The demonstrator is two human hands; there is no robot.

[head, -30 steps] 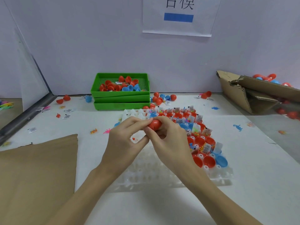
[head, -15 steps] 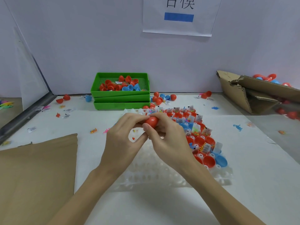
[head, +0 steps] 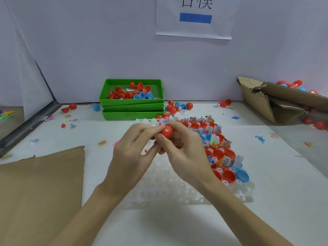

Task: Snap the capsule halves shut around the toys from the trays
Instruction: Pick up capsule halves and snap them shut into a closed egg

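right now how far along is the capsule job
Done: closed capsules lie loose by the green trays. In hand: left hand and right hand grip a red capsule. Left: many open halves with toy packets wait in the clear tray.

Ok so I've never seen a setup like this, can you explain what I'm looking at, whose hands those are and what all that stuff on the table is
There is no machine here. The camera sits on a person's head and looks down at their own two bare hands. The left hand and right hand together pinch a red capsule above a clear plastic tray. The tray's right part holds open red and blue capsule halves with small bagged toys. Behind stands a stack of green trays holding more halves. A torn cardboard box lies on the right, a brown sheet of cardboard on the left, and stray capsules and toys dot the white table.
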